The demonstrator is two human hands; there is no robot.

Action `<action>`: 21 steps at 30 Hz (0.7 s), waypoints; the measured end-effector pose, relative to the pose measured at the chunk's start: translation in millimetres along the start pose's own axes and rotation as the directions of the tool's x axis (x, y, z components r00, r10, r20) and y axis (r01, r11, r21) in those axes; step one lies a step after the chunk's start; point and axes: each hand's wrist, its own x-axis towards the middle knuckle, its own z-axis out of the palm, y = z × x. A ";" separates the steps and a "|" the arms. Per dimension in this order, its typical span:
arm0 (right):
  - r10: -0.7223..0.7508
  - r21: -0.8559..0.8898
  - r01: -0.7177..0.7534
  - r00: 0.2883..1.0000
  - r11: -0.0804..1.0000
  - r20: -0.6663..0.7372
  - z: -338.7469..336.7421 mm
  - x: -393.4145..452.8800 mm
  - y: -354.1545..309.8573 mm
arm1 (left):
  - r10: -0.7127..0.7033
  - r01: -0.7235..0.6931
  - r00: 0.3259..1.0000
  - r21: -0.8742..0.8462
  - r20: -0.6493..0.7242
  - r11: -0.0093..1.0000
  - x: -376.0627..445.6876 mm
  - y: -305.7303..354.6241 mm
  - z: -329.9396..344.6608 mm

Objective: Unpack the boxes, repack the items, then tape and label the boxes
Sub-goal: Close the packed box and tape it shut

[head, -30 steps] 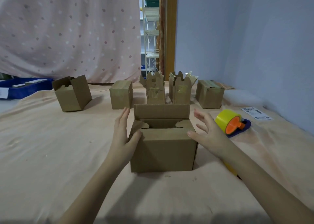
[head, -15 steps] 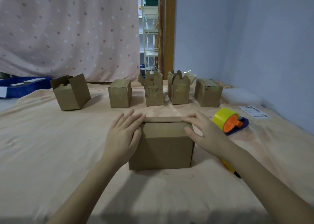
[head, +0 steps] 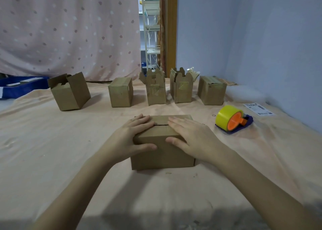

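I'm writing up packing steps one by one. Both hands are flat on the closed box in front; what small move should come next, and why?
Probably keep the left hand pressing the flaps and send the right hand to the yellow tape dispenser lying on the cloth to its right. The near box has its flaps down, meeting at a bare seam with no tape visible, so they could spring open.

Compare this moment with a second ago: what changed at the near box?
The near box went from flaps up to folded shut; the left hand and right hand moved onto its top, pressing flat. The tape dispenser and back-row boxes stayed put.
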 end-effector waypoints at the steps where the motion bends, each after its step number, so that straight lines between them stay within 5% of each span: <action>1: -0.002 -0.003 0.002 0.999 1.000 -0.037 1.3 -2.0 5.2 | -0.004 0.004 1.000 0.002 -0.008 1.000 1.8 0.9 1.2; 9: 0.141 0.167 -0.134 0.990 0.977 -0.031 -5.3 -23.5 48.4 | 0.026 -0.026 1.000 -0.030 -0.015 0.999 29.3 14.7 18.2; 13: 0.499 0.341 -0.411 0.836 0.845 -0.229 -0.4 -48.8 101.3 | 0.028 -0.028 1.000 -0.030 -0.011 0.999 35.4 9.5 17.9; 16: 0.602 0.197 -0.576 0.790 0.794 -0.116 16.3 -66.8 144.8 | 0.026 -0.026 0.999 0.000 -0.019 1.000 35.6 9.4 18.9; 21: 0.574 0.129 -0.571 0.818 0.810 0.018 40.4 -67.5 167.6 | 0.020 -0.017 0.999 0.088 -0.032 0.996 38.0 16.0 15.6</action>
